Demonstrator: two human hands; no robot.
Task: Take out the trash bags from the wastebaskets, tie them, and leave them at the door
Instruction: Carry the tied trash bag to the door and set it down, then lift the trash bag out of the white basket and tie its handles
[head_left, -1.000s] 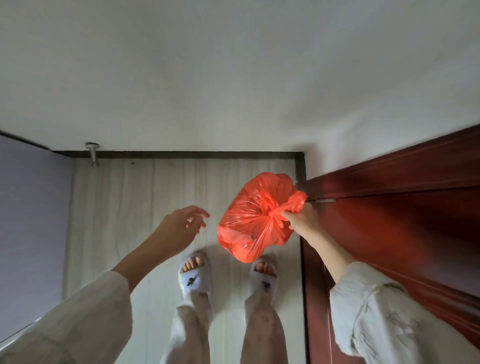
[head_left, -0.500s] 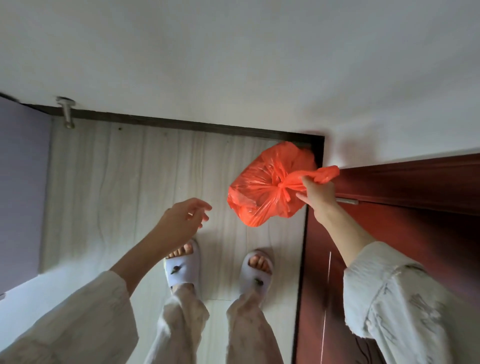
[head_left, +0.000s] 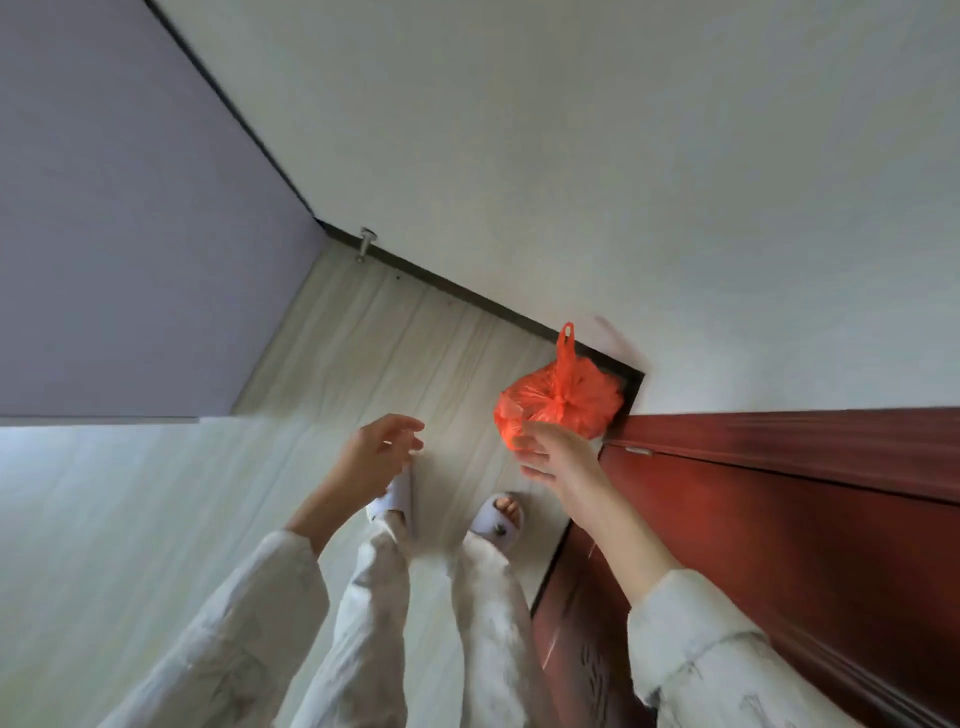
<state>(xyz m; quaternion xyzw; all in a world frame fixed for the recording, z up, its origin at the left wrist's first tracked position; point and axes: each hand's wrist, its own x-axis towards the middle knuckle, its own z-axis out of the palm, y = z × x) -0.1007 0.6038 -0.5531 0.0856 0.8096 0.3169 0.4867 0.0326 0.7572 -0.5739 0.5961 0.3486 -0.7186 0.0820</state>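
Hovering just beside the tied orange plastic trash bag (head_left: 563, 397) near the dark red wooden door (head_left: 779, 519), my right hand (head_left: 556, 454) and left hand (head_left: 376, 452) hold nothing, fingers relaxed.

The bag (head_left: 563, 402) is thin, crinkled orange-red plastic, bulging and round, tied shut in a knot at its middle. One loop handle sticks straight up from the knot. It lies in the floor corner where the white wall meets the dark red door (head_left: 779, 519), right against the door frame's edge.
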